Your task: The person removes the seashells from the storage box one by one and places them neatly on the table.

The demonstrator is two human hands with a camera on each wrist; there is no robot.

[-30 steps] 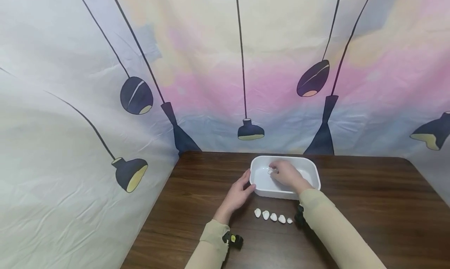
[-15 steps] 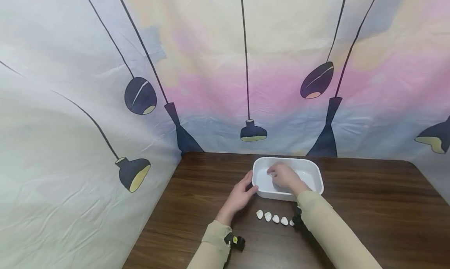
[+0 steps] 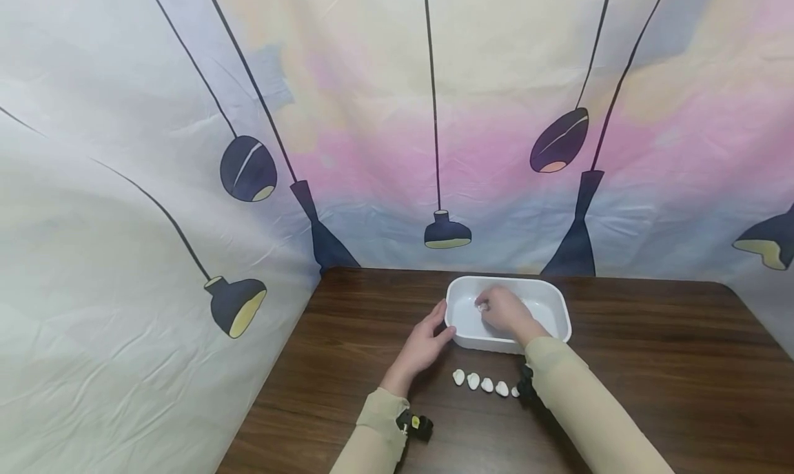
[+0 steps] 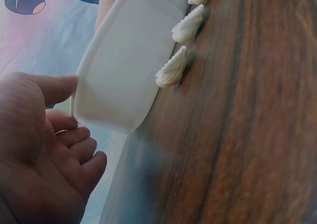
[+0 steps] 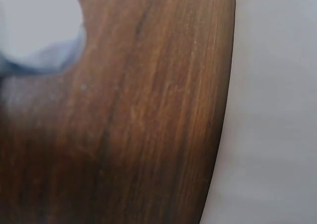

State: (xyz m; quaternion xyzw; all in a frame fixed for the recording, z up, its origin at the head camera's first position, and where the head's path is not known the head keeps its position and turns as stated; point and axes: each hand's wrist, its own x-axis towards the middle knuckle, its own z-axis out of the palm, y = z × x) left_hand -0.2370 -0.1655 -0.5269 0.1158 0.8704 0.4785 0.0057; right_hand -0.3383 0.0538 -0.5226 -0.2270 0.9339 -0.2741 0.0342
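Note:
A white rectangular tray point(image 3: 459, 317) stands at the table's far side. My left hand point(image 3: 422, 346) touches its left end, thumb at the near corner and fingers along the side; the left wrist view shows the thumb and index finger at the rim and the other fingers loosely bent. Inside the tray, my right hand point(image 3: 505, 312) pinches a small white seashell point(image 3: 482, 307), mostly hidden by the fingers. In front of the tray several white ridged seashells point(image 3: 473, 381) lie in a row, the rightmost partly covered by the black wrist camera.
The brown wooden table point(image 3: 347, 364) meets a fabric backdrop point(image 3: 384, 150) printed with hanging lamps, right behind the tray. Black wrist cameras point(image 3: 415, 424) sit on both sleeves. In the right wrist view a blurred white corner point(image 5: 39, 26) stands over the wood.
At first white shells showed loose at my right fingertips in the tray; now the fingers have closed over one. The left hand keeps its place. The view has shifted slightly.

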